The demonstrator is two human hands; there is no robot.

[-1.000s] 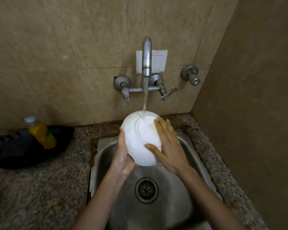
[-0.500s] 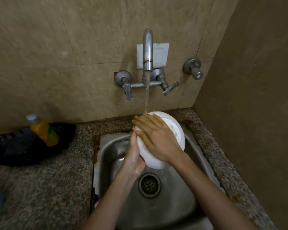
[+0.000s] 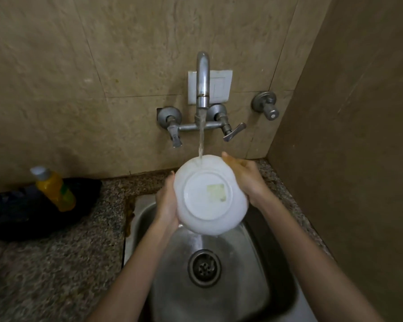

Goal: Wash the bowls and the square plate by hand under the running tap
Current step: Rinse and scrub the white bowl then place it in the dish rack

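Note:
A white bowl (image 3: 208, 196) is held upside down over the steel sink (image 3: 275, 270), its round base with a pale yellowish label patch facing me. Water from the wall tap (image 3: 202, 80) falls onto the bowl's far edge. My left hand (image 3: 166, 202) grips the bowl's left side from beneath. My right hand (image 3: 246, 176) clasps its right side, fingertips reaching the far rim. Other bowls and the square plate are out of sight.
The sink drain (image 3: 204, 267) lies below the bowl. On the speckled granite counter (image 3: 56, 263) to the left, a yellow bottle (image 3: 55, 189) with a grey cap leans in a black bag or pan (image 3: 14, 217). A brown wall (image 3: 358, 135) closes in on the right.
My right hand has slid off the bowl's base to its right side, uncovering the base. The bowl has turned so its underside faces me squarely under the stream.

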